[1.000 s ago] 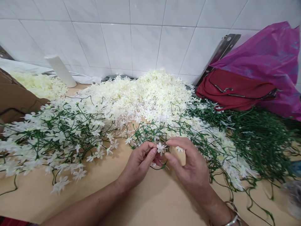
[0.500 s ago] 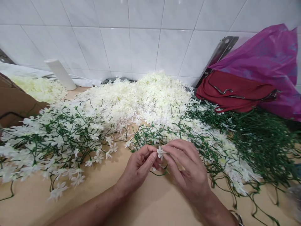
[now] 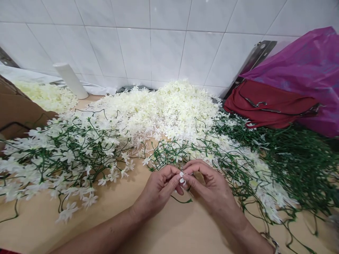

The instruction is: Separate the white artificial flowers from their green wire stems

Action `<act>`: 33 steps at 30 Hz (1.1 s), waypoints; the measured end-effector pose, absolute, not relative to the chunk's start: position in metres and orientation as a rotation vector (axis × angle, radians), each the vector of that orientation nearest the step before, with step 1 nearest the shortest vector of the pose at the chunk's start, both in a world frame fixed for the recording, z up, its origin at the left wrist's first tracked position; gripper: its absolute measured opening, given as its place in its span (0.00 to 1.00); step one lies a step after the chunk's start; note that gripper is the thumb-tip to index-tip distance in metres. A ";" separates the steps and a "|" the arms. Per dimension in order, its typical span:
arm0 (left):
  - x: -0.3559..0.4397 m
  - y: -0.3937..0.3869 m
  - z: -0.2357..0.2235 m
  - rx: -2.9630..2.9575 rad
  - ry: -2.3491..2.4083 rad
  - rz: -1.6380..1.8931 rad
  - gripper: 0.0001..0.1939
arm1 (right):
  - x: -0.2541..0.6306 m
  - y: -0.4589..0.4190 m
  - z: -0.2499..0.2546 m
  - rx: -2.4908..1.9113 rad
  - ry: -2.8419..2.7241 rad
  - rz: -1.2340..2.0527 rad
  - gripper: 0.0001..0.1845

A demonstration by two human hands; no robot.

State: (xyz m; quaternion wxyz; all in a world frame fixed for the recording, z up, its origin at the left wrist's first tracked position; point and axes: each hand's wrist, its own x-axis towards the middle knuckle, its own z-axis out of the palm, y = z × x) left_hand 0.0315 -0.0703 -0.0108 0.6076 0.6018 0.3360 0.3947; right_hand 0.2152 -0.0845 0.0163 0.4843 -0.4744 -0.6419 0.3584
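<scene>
Both hands meet over the table, fingertips pinched around one small white artificial flower [image 3: 182, 177]. My left hand [image 3: 162, 187] is closed, with thumb and index finger against the flower's left side. A green plastic stem [image 3: 182, 201] hangs out beneath its fingers. From the other side, my right hand [image 3: 209, 185] pinches the flower between thumb and index finger. Just beyond the hands lie loose green stems [image 3: 169, 150] in front of a large heap of white blossoms [image 3: 172, 109].
Stemmed white flowers [image 3: 69, 151] spread across the left beside a cardboard box [image 3: 18, 106]. A white cylinder [image 3: 71, 80] leans near the tiled wall. At right are a pile of green stems [image 3: 299, 158], a red bag [image 3: 267, 104] and a purple plastic bag [image 3: 296, 67].
My right fingers have curled in closer to my left ones, pinching the flower. The flower has turned and shows less of its petals. The view has shifted slightly.
</scene>
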 end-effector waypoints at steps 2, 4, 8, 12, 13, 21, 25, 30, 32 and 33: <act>0.031 -0.070 -0.010 1.398 0.774 0.895 0.18 | 0.216 -0.084 0.014 -1.136 -1.526 0.969 0.08; 0.030 -0.070 -0.010 1.421 0.777 0.876 0.19 | 0.216 -0.083 0.012 -1.121 -1.494 1.050 0.09; 0.028 -0.069 -0.011 1.470 0.804 0.866 0.19 | 0.215 -0.082 0.010 -1.092 -1.463 1.138 0.09; 0.029 -0.068 -0.012 1.424 0.796 0.886 0.20 | 0.210 -0.080 0.009 -1.046 -1.433 1.159 0.11; 0.029 -0.068 -0.013 1.408 0.785 0.895 0.20 | 0.209 -0.080 0.009 -1.035 -1.419 1.177 0.11; 0.030 -0.069 0.011 1.323 0.753 1.104 0.19 | 0.229 -0.070 0.012 -1.062 -1.251 0.913 0.08; 0.020 -0.071 0.030 1.374 0.803 1.106 0.14 | 0.245 -0.069 0.030 -1.179 -1.294 0.700 0.06; -0.003 -0.089 0.021 1.759 0.856 0.663 0.11 | 0.256 -0.083 0.052 -1.349 -1.843 0.616 0.05; -0.012 -0.096 0.010 1.976 0.936 0.559 0.10 | 0.257 -0.089 0.052 -1.379 -2.054 0.582 0.09; -0.015 -0.099 0.005 2.069 0.960 0.552 0.10 | 0.257 -0.092 0.049 -1.377 -2.148 0.555 0.11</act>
